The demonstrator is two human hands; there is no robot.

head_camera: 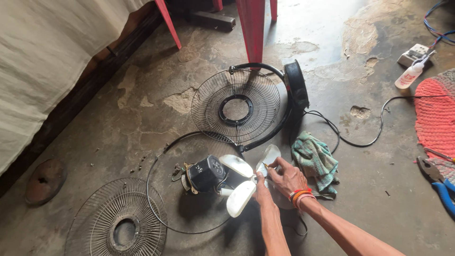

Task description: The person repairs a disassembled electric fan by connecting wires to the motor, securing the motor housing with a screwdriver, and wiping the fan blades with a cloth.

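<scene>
My left hand [262,189] closes its fingers on the hub of the white fan blade [241,182], which lies on the floor against the black motor [207,173]; my right hand [287,176] pinches a thin tool at the hub; a green rag [315,160] lies just beyond the right fingers; a wire grille [235,105] lies farther off.

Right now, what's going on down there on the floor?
A person has a dismantled fan on the concrete floor. Both hands are at the white fan blades, mounted on the black motor: the left hand at the hub, the right hand beside it. Two wire guards lie detached, with a green rag and pliers nearby.
</scene>
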